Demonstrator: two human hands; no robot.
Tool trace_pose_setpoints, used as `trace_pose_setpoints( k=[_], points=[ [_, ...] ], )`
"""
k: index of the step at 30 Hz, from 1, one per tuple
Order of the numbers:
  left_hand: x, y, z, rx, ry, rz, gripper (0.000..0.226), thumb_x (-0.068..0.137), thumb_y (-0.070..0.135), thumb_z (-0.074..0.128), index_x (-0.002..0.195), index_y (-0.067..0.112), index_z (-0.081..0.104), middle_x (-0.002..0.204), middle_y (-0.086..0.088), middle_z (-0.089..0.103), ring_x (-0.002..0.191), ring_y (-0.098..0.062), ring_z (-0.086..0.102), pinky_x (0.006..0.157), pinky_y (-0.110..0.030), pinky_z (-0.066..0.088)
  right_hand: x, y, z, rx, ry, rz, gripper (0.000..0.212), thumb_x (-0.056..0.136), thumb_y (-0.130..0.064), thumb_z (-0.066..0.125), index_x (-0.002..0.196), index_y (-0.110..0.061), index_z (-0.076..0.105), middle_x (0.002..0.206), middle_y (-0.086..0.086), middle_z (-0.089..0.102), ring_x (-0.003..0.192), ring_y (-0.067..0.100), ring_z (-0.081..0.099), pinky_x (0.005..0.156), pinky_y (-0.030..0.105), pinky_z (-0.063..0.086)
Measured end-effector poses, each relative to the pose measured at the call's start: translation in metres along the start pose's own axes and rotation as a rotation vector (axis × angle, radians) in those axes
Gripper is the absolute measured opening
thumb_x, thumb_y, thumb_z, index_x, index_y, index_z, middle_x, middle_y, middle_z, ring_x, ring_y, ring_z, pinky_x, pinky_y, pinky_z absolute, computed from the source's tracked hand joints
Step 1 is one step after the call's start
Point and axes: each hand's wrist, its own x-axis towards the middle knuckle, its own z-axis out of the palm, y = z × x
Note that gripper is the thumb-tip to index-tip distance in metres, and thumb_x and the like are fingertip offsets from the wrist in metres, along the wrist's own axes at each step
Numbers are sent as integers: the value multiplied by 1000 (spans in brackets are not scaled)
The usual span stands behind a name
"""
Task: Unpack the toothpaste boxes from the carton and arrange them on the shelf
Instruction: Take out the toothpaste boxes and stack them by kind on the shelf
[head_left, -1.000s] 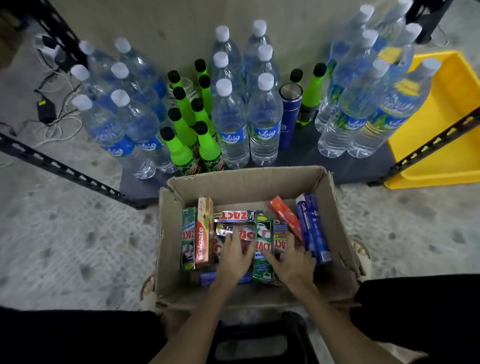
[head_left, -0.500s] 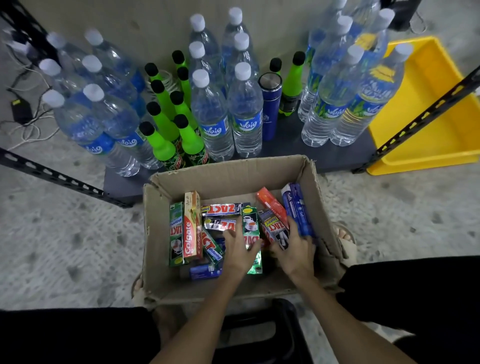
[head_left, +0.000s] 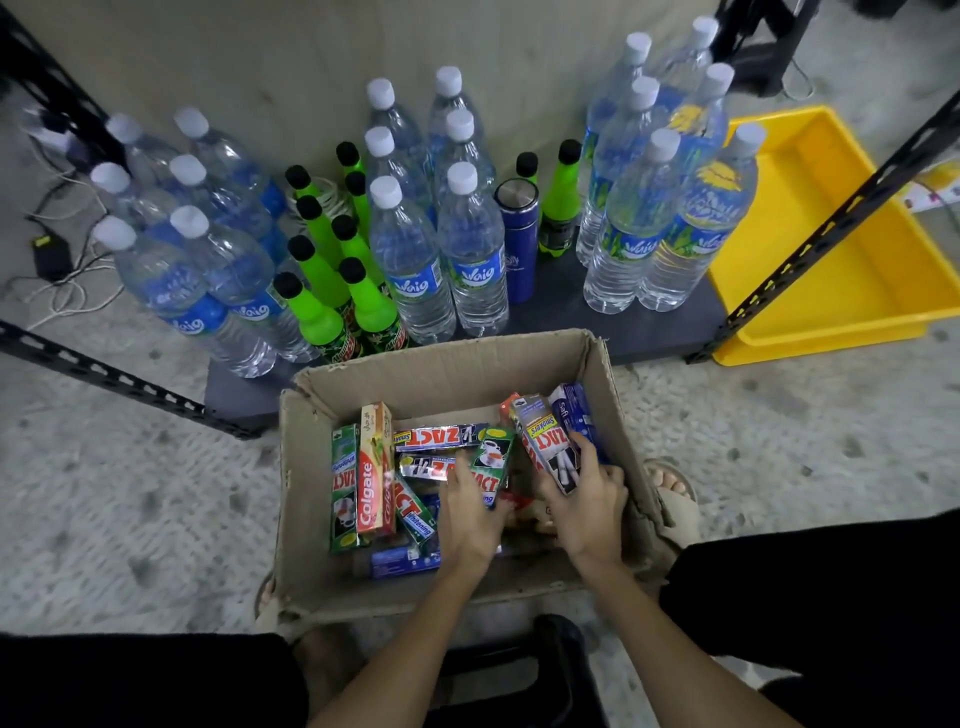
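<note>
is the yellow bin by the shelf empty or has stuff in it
Empty as far as shows: the yellow bin has a bare floor; a shelf post hides a strip of it.

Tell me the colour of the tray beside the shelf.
Yellow; the tray shows plainly in the head view, at the right of the shelf.

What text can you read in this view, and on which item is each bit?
"Colgate": red box standing in the carton.
"ZACT" and "Smokers": grey box in the right hand.
"ZACT Whitening": green box beside the left hand.
"Waig": water bottle labels on the shelf.
Blue flask print: too small.
</note>
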Motion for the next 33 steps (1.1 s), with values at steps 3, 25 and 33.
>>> trace_pose_setpoints(
  k=[3,25,33],
  points=[
    [-2,-5,-29,-7,45,60,81,83,27,81,149,19,35,138,-2,54,126,-19,52,98,-35,51,1,-4,-6,42,-7,8,72,77,-30,80,143,-22,50,111,12,64,110,32,47,96,39,33],
    [-70,122,-382,-176,328,719,59,74,26,85,128,41,63,104,25,71,91,2,69,75,-23,59,21,-217,-270,329,94,-709,75,72,-40,88,138,-41,52,121,-9,64,116,-5,57,89,24,52],
    [-100,184,-461,-184,408,863,53,74,22,88,120,38,67,104,22,74,83,-11,72,64,-23,59,25,-278,-358,279,207,-871,63,72,-46,86,129,-42,60,118,-11,65,111,2,61,94,34,54]
  ],
)
